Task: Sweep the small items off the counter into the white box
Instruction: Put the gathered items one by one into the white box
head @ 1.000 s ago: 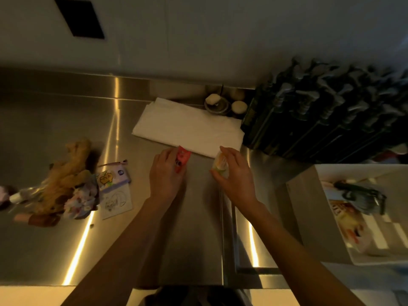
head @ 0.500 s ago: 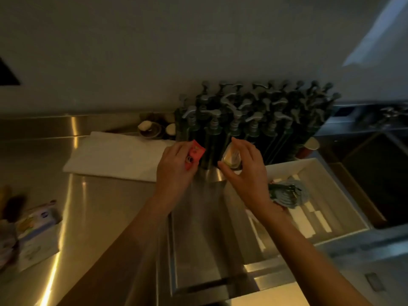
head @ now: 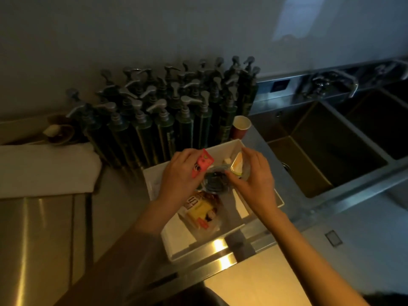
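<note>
Steel counter (head: 39, 235) carries white box (head: 176, 244), beside pump bottles (head: 167, 120). Both hands over box. Left hand (head: 181, 175): red packet (head: 202, 165) pinched between thumb and curled fingertips. Right hand (head: 254, 180): small yellow cup (head: 238, 165) gripped, fingers curled round its rim

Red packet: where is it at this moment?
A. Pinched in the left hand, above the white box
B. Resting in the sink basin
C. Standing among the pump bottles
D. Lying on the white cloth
A. The left hand pinches the red packet over the white box, while the right hand holds a small yellow-lidded cup over the same box.
</note>
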The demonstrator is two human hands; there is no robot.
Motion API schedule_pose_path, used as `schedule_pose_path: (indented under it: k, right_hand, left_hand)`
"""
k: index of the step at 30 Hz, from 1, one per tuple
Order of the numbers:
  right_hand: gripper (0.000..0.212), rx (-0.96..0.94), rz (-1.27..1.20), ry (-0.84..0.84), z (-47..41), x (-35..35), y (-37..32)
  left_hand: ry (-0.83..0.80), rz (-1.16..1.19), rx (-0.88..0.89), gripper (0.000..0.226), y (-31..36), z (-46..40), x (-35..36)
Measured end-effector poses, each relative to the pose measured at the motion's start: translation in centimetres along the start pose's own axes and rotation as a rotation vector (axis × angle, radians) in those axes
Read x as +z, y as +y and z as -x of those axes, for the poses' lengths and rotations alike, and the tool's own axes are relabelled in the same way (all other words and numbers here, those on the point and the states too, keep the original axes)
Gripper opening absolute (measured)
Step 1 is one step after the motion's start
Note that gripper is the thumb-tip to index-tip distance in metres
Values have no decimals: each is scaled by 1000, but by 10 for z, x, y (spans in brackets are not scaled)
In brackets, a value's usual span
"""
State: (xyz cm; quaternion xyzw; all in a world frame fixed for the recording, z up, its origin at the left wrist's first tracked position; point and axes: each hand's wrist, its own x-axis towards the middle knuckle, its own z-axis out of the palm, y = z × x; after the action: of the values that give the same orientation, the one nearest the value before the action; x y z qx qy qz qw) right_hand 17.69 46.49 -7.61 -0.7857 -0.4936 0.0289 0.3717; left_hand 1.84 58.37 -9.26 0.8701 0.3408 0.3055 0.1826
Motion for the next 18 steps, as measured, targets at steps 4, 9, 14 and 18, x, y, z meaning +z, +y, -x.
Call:
schedule_pose_path:
  k: [4, 9, 14, 18]
  right_hand:
    - [64, 36, 19, 12, 6, -16, 25]
    - [64, 87, 9, 13, 14, -21, 38]
    - [64, 128, 13, -10, 20, -17, 39]
    - [66, 148, 15, -45, 20, -12, 38]
  left_hand:
    - [-91, 9, 3, 49, 13, -2, 26]
    - [-198, -16, -37, 48, 12, -7, 48]
    - [-289, -50, -73, 50, 8, -12, 61]
    - [-301, -49, -66, 51, 6, -15, 68]
